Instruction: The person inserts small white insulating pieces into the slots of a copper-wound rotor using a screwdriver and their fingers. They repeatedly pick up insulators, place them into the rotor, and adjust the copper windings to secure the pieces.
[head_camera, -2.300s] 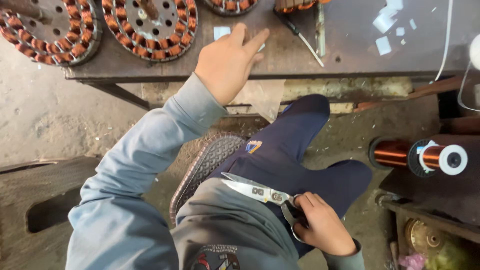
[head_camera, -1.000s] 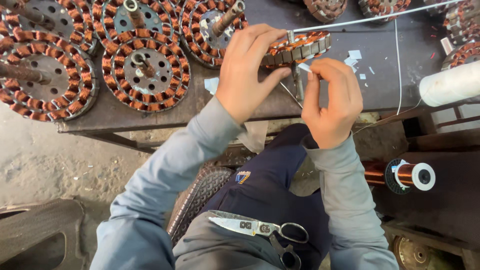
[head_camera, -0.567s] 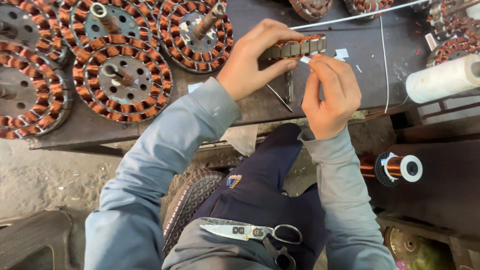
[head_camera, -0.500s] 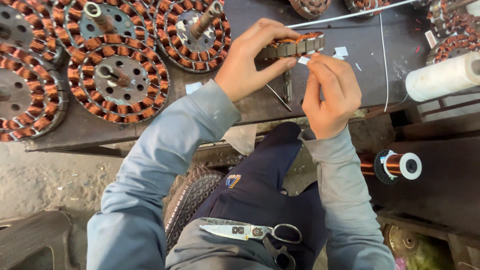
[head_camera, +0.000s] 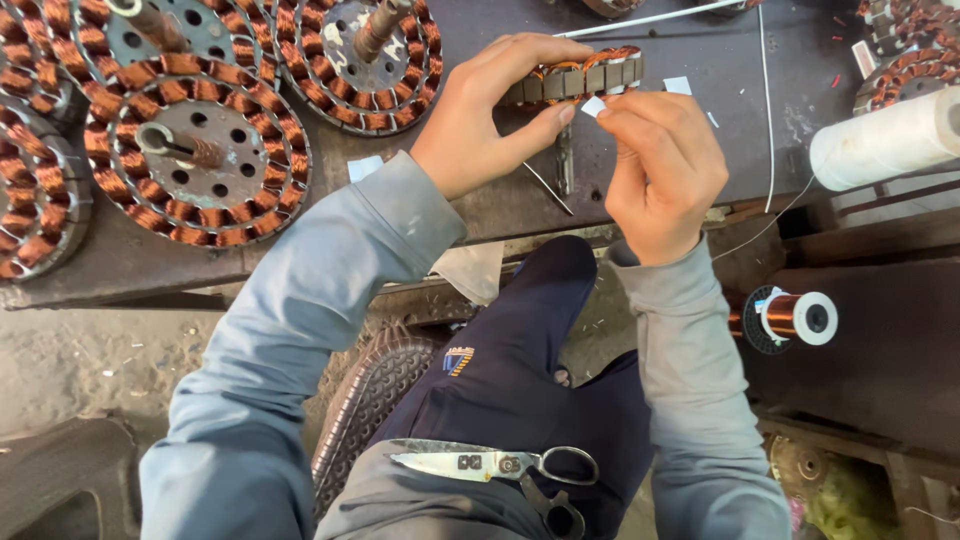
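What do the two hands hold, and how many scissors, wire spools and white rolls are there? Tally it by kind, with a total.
Stator in left hand: 1
White slip in right hand: 1
Scissors: 1
Copper wire spool: 1
White roll: 1
Total: 5

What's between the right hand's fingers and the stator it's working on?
Head view: a small white paper slip, pinched in the right hand fingers, sits against the stator that the left hand holds. Nothing else lies between.

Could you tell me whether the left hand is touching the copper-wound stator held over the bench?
Touching. The head view shows the left hand gripping the stator, fingers over its top edge and thumb pressed beneath.
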